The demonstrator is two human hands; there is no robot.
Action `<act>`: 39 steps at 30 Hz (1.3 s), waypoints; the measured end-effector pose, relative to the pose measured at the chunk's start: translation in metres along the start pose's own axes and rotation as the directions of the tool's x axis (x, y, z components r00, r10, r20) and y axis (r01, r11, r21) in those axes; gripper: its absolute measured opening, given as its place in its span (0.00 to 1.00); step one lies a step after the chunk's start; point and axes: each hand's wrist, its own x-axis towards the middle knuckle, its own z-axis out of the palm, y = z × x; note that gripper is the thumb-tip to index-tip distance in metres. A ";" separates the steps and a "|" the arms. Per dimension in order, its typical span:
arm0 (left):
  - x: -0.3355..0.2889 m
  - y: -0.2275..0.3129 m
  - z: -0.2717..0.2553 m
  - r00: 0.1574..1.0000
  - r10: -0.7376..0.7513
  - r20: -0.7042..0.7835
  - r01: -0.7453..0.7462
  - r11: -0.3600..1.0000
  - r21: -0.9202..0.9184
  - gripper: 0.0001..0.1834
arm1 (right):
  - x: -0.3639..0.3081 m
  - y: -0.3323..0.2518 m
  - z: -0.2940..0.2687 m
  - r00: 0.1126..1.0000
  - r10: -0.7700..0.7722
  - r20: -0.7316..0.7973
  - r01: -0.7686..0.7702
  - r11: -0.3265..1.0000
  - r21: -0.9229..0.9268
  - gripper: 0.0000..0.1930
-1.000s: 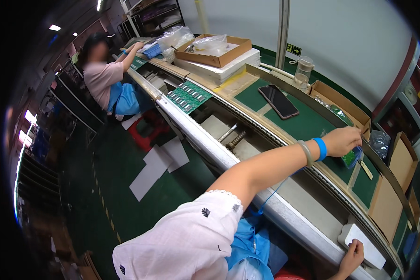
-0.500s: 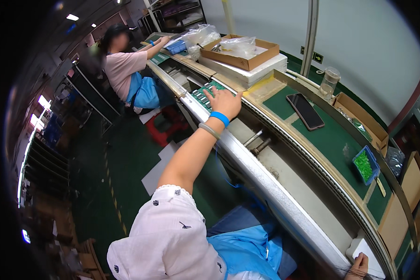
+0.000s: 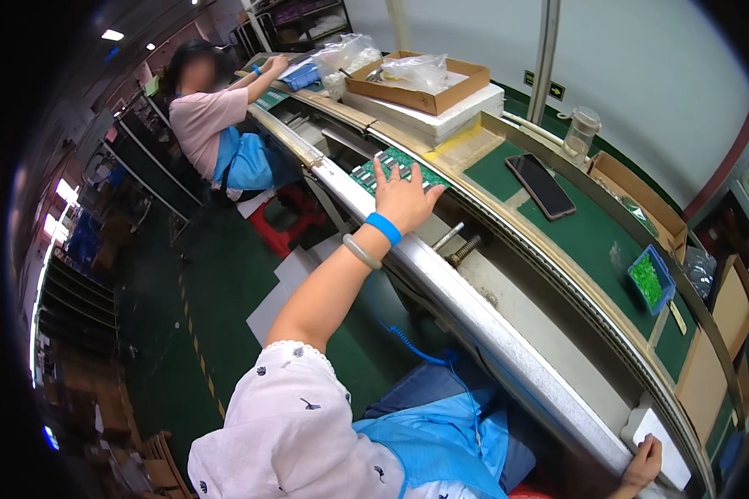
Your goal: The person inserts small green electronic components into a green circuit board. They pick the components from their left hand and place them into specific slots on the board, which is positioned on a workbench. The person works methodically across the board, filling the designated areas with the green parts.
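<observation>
In the head view, the person's left hand [image 3: 404,204] is palm down at a green circuit board [image 3: 401,158], its fingers spread wide and not closed around anything; the fingertips overlap the board, though whether they press on it is impossible to tell. The board lies across the rails of the work line [image 3: 508,328]. The right hand [image 3: 643,464] is at the lower right, fingers bent, at a white block [image 3: 659,441]; whether it grips the block is not clear. On the green worktop beyond are a phone [image 3: 541,185] and, farther right, a blue bin [image 3: 663,287] of small green parts [image 3: 646,279]. A co-worker [image 3: 212,125] sits farther up the line, arms stretched toward it.
</observation>
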 end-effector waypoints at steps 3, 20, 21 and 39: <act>-0.013 0.036 -0.020 0.994 0.111 0.001 -0.110 0.987 -0.118 0.39 | -0.005 -0.008 -0.009 0.999 0.024 -0.037 -0.025 0.999 -0.025 0.17; -0.136 0.226 -0.081 0.427 0.893 -0.147 -0.755 0.262 -0.602 0.34 | -0.001 -0.031 -0.004 0.990 0.033 -0.135 -0.031 0.999 0.014 0.09; -0.139 0.238 -0.081 0.391 0.906 -0.160 -0.760 0.220 -0.612 0.34 | 0.001 -0.034 -0.005 0.989 0.027 -0.145 -0.018 0.998 0.060 0.09; 0.017 0.343 -0.048 0.651 0.714 -0.258 -0.724 0.481 -0.495 0.11 | 0.154 -0.162 0.089 0.920 -0.388 -0.047 0.391 0.913 0.113 0.19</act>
